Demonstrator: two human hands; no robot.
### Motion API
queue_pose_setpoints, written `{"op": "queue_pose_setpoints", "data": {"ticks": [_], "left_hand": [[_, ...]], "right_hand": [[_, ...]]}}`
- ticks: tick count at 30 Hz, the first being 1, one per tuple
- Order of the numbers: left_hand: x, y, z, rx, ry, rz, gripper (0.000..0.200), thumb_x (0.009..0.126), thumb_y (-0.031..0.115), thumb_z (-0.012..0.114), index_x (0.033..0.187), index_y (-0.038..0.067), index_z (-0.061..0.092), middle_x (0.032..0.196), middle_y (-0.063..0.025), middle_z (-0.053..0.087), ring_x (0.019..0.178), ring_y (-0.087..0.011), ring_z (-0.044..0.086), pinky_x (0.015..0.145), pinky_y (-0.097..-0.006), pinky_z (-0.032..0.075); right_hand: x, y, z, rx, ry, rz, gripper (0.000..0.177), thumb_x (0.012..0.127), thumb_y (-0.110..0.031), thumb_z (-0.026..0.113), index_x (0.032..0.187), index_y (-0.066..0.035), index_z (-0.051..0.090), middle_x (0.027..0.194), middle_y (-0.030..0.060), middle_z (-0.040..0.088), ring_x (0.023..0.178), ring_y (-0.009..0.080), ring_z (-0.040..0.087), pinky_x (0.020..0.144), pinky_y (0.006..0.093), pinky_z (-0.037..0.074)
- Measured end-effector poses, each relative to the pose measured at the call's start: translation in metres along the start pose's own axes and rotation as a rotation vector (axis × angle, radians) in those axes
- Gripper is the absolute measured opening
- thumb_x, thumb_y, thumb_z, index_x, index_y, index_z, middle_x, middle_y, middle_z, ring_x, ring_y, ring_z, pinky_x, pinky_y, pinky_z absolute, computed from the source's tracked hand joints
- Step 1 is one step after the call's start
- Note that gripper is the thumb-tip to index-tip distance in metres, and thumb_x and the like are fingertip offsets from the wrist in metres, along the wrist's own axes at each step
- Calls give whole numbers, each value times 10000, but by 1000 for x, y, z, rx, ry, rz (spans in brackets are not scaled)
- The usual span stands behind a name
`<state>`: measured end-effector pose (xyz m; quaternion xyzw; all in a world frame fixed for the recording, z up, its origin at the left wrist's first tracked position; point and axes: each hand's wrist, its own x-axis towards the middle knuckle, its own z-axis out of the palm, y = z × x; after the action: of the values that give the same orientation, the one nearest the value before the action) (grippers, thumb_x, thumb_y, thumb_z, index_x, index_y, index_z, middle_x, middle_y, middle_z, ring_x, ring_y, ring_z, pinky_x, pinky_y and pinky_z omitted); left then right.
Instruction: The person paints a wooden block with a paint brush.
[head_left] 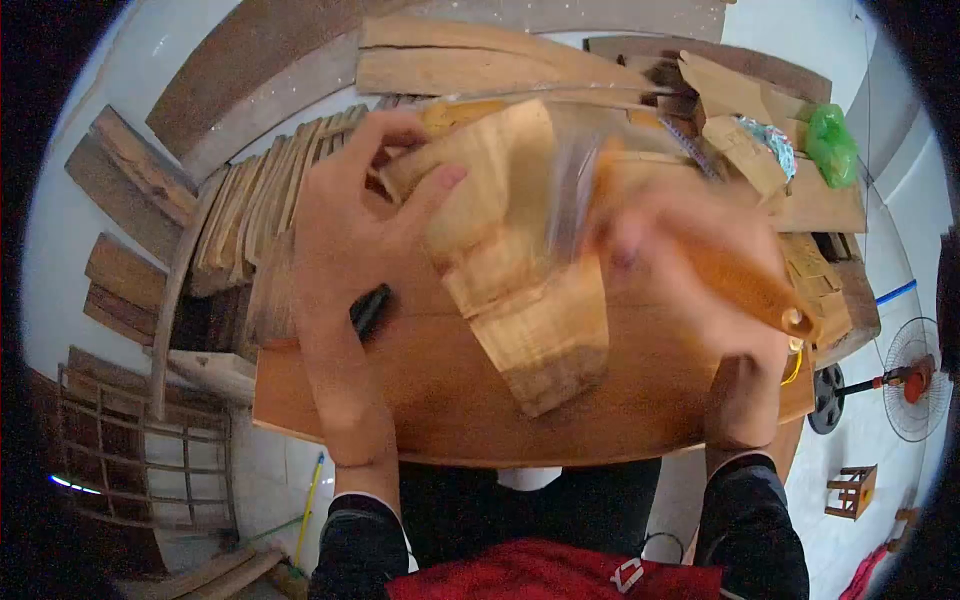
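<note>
One pale, angular wooden piece (535, 315), blotched with brown and darker toward its straight-cut lower end, slants over the middle of the bench (640, 420), that end pointing toward the near edge. The left hand (365, 190) steadies its upper left side, the grip clamped on the wood with the thumb spread across the face, well apart from the curled fingers. At right, the right hand (690, 260), blurred, has its grip closed around a tool (740, 275) with a smooth orange-brown handle, pierced by a hole at its rounded end; the tool's streaked, translucent-looking head meets the wood's right side, too blurred to identify. Smooth, reddish-brown and grained, the bench bows along its near edge. Beside the left wrist sits a small black object (370, 311). Rough, narrow wooden slats (265, 200) line up beyond the left corner; toward the far right, a crinkled green plastic bag (830, 146) rests by creased brown cardboard (745, 165).
</note>
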<state>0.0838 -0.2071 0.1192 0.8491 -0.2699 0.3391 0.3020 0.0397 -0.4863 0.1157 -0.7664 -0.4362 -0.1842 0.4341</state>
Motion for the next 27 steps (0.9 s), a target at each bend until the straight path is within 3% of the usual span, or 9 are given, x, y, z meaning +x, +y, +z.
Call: {"op": "queue_pose_setpoints", "data": {"ticks": [2, 6, 12, 15, 17, 20, 23, 25, 27], "left_hand": [[-1, 2, 0, 12, 10, 14, 343, 850, 242, 831, 1072, 37, 669, 865, -111, 727, 763, -183, 704, 672, -295, 549], [-1, -6, 5, 7, 44, 58, 344, 852, 253, 834, 1073, 45, 672, 872, -109, 737, 778, -184, 717, 659, -296, 550], [-2, 0, 7, -32, 3, -73, 262, 905, 198, 778, 1073, 38, 656, 964, -94, 727, 893, -163, 667, 826, -303, 513], [-2, -4, 7, -24, -3, -71, 259, 913, 206, 769, 1083, 43, 659, 968, -88, 728, 904, -151, 666, 828, -296, 512], [-1, -5, 7, 16, -12, -61, 257, 920, 217, 761, 1086, 49, 660, 965, -81, 729, 893, -149, 670, 817, -294, 513], [-2, -1, 9, 68, 1, -61, 253, 928, 229, 751, 1091, 58, 661, 962, -71, 728, 882, -151, 674, 803, -294, 516], [-2, -7, 7, 95, -13, -88, 251, 927, 224, 750, 1100, 67, 658, 953, -72, 723, 873, -156, 679, 793, -299, 518], [-1, -8, 8, 95, -17, -78, 250, 927, 218, 749, 1106, 71, 653, 943, -76, 719, 870, -157, 680, 791, -300, 519], [-3, -7, 11, 88, 19, -48, 249, 930, 212, 745, 1112, 74, 648, 932, -80, 713, 867, -156, 678, 790, -299, 518]], "right_hand": [[3, -12, 6, -121, 233, 217, 261, 848, -124, 713, 1094, -47, 673, 900, 18, 726, 861, 205, 717, 756, 290, 520], [2, -10, 3, -145, -217, 150, 462, 885, -219, 734, 1290, -52, 589, 1136, 48, 694, 869, 161, 711, 652, 283, 504], [10, 12, 4, -28, 474, 179, 329, 891, -190, 767, 1166, -23, 694, 890, 46, 709, 752, 127, 696, 644, 258, 511], [7, 6, -8, -103, -216, 3, 256, 932, -136, 725, 1151, -4, 701, 919, 31, 714, 821, 120, 692, 707, 252, 528], [5, 2, -8, -70, -218, 177, 236, 926, -139, 735, 1117, -1, 722, 966, 64, 746, 840, 147, 703, 769, 282, 547], [9, -2, 11, -66, 337, 269, 276, 899, -205, 780, 1082, -1, 745, 1013, 102, 762, 880, 177, 731, 789, 301, 560], [5, 3, -4, 31, -180, 45, 258, 949, -157, 725, 1147, 9, 731, 1017, 73, 744, 873, 155, 712, 785, 268, 557], [4, 6, -5, -178, -181, -34, 278, 942, -143, 723, 1172, 13, 733, 1009, 87, 752, 859, 173, 720, 782, 278, 565], [7, 8, 4, -178, 158, -8, 291, 910, -156, 757, 1146, 13, 748, 1007, 116, 767, 864, 193, 738, 783, 298, 574]]}}
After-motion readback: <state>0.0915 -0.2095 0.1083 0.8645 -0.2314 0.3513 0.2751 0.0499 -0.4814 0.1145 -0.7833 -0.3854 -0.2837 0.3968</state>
